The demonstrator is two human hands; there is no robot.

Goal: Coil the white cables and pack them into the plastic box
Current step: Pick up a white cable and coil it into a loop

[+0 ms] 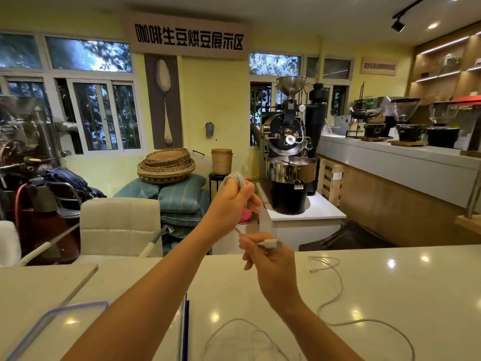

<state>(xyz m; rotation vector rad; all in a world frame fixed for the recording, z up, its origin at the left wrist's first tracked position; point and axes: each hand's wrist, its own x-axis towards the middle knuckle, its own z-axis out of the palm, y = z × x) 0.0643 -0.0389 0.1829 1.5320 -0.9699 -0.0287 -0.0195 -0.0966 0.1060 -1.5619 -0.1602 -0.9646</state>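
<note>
Under the left arm, the plastic box is lying cut off by the frame's edge. The right hand is pinching a white plug above the counter, with loose cable trailing to its right. Beyond, the raised left hand is gripping the coiled cable, its curled fingers partly hiding it.

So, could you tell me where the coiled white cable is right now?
In the head view, the coiled white cable sits in the left hand, raised centre-frame above the counter's far edge, just above the right hand pinching its plug.
</note>
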